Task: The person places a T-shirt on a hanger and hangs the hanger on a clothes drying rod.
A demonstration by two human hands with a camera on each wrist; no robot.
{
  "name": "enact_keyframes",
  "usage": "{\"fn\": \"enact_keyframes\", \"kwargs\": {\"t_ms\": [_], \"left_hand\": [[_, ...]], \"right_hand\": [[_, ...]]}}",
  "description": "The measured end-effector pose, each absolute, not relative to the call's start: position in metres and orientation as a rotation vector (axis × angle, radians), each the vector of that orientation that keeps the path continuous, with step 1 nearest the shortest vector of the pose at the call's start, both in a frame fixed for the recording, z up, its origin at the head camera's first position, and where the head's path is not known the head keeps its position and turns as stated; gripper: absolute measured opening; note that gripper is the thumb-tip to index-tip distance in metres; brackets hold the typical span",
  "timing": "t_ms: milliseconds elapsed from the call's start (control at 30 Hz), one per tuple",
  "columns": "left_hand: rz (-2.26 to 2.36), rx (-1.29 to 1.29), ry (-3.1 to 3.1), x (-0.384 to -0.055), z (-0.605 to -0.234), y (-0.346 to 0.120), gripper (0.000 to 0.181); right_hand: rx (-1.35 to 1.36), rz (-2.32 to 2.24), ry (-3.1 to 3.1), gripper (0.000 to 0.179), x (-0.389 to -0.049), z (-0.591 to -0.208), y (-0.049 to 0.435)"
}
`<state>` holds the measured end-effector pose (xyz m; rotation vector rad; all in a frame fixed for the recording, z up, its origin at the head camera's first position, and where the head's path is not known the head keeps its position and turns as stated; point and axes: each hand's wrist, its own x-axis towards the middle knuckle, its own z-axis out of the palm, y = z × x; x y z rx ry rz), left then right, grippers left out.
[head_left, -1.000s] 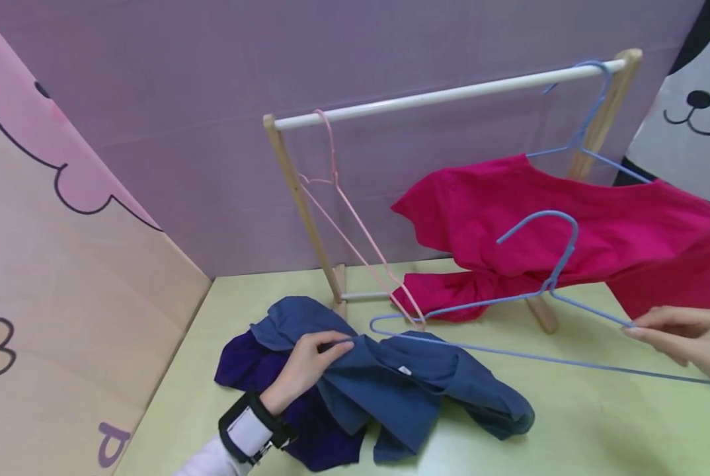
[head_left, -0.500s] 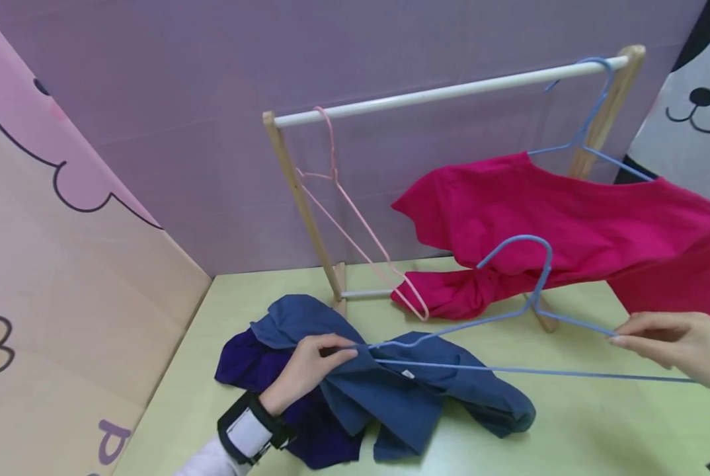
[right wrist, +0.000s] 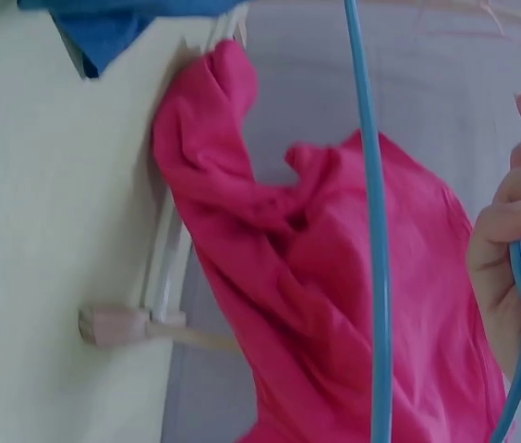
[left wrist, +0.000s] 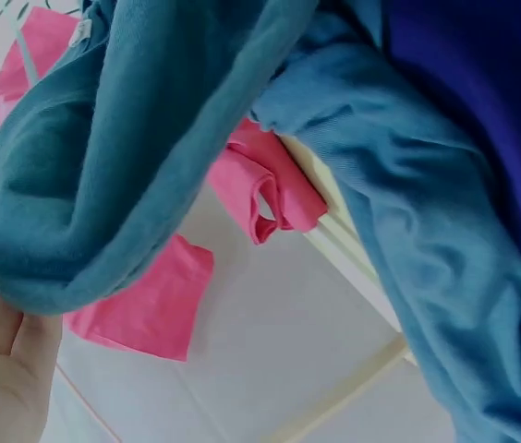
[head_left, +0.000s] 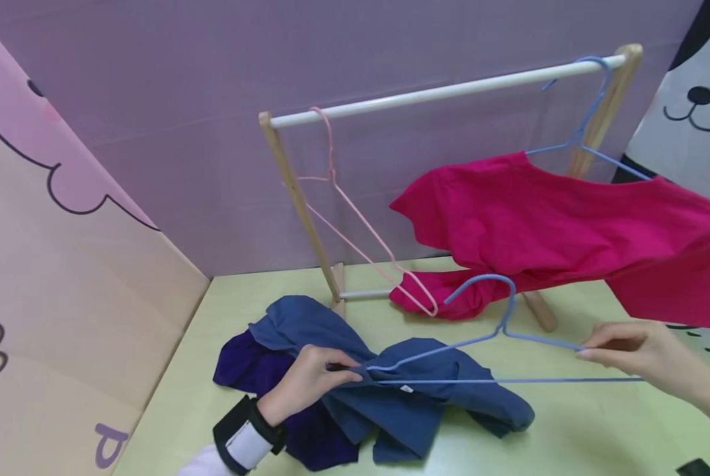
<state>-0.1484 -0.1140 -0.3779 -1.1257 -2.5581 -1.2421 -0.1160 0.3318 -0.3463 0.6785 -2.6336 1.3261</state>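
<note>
My left hand pinches the neckline of a dark blue shirt, which lies crumpled on the table. A small white tag shows at its collar. My right hand grips the right arm of a blue clothes hanger, its hook pointing up. The hanger's left end goes in at the shirt's neckline beside my left fingers and is hidden by the cloth. In the right wrist view, fingers curl round the blue wire. The left wrist view shows my left hand holding a fold of the shirt.
A purple garment lies partly under the shirt. Behind stands a small rack with a white bar. From it hang a pink hanger and a magenta shirt on another blue hanger. The yellow table meets a patterned wall.
My right hand has moved left and down with the blue hanger, whose left end has gone into the shirt's neckline. My left hand keeps its pinch on the neckline, slightly lower now.
</note>
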Motion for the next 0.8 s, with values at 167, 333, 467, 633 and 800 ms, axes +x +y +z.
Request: {"fn": "enact_keyframes", "kwargs": {"t_ms": [167, 333, 467, 633, 800], "left_hand": [[-1.235, -1.131, -2.54, -0.147, -0.376, -0.107, 0.009], [-1.29, -0.997, -2.551, -0.144, -0.378, -0.102, 0.01], [-1.373, -0.878, -2.57, -0.139, -0.378, -0.101, 0.013], [-1.319, -0.938, -2.51, -0.139, -0.369, -0.102, 0.013], [-1.227, -1.039, -2.395, -0.143, -0.354, -0.1, 0.012]], "right_hand": [[0.734, 1.316, -2.585, 0.02, -0.117, -0.348, 0.308], [0.777, 1.368, -2.491, 0.022, -0.12, -0.353, 0.294], [0.731, 1.409, -2.477, 0.021, -0.118, -0.354, 0.293], [0.684, 1.399, -2.473, 0.02, -0.114, -0.35, 0.288], [0.696, 1.344, -2.429, 0.024, -0.109, -0.343, 0.281]]}}
